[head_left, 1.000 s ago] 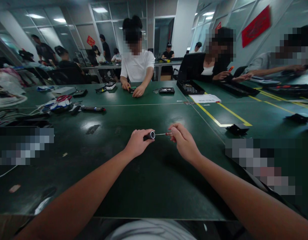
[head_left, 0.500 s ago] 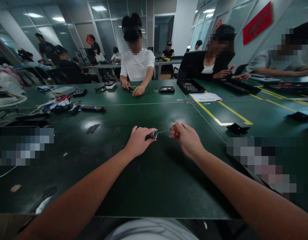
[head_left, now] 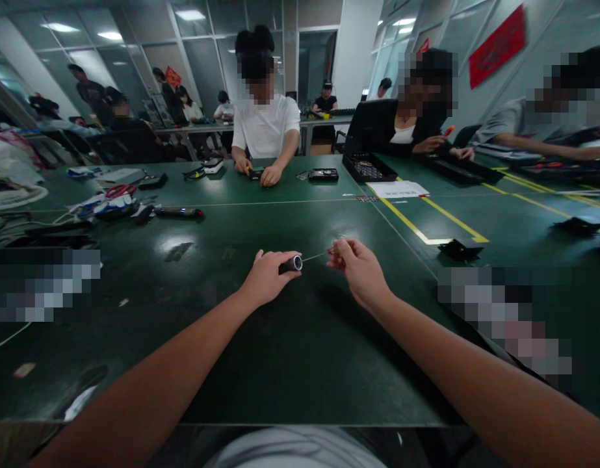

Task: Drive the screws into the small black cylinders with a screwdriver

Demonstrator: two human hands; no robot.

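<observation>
My left hand [head_left: 266, 278] is closed round a short dark cylinder [head_left: 290, 264]. The cylinder's hollow end, with a shiny metal rim, faces right. A thin straight rod [head_left: 313, 257] spans the gap between the cylinder's rim and my right hand [head_left: 362, 270]. The fingertips of that hand pinch the rod's right end, where a small reddish bit shows; the rest is covered by the fingers. Whether the rod's left tip enters the cylinder or passes beside it, I cannot tell. Both hands are just above the green table [head_left: 280, 364].
On the left lie a dark pen-like tool [head_left: 179, 213], red-handled scissors [head_left: 120, 190] and cables. A black piece [head_left: 459, 250] and a white paper [head_left: 398, 189] lie to the right. Across the table a person in a white shirt [head_left: 266, 127] handles a small device; other people sit further right.
The whole view has shifted slightly. Both hands keep their grips, with the cylinder and rod in nearly the same position relative to each other.
</observation>
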